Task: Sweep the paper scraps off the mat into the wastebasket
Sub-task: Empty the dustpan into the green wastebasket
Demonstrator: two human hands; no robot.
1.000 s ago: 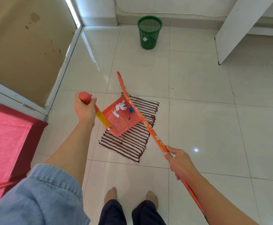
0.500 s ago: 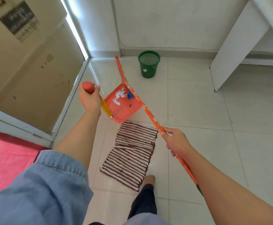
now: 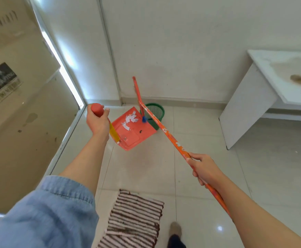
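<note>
Orange plastic carries everything that matters here: a flat orange plastic dustpan [image 3: 133,129] hangs in the air, borne by the left hand [image 3: 98,122], whose fingers are wrapped tight round the red grip at the top of the pan's yellow-banded handle. The pan is held nearly level, probably so the torn white paper scraps [image 3: 130,120] lying toward its far edge do not slide off on the way. From the pan, the round green mesh plastic wastebasket [image 3: 156,112] stands at about two o'clock, on the floor against the wall; the pan's far corner overlaps the basket's rim in this view, though whether it is already above the opening or short of it is hard to judge from this angle.

The right hand [image 3: 204,170] is closed round the long orange patterned broom stick [image 3: 165,132], gripping it partway along, with the stick running back under the forearm. The stick slants up toward eleven o'clock from that hand, and its blue-bristled end [image 3: 144,119] sits right at the pan's far edge beside the scraps, seemingly kept there to pen them in and to push them out once the pan tips.

The brown-and-white striped woven mat [image 3: 133,221] lies on the pale tiled floor [image 3: 208,131] at six o'clock from the pan, well apart from it, and no scraps show on its visible part. What seems left is tipping the pan over the basket. A white counter [image 3: 249,104] stands at three o'clock, clear of the path.
</note>
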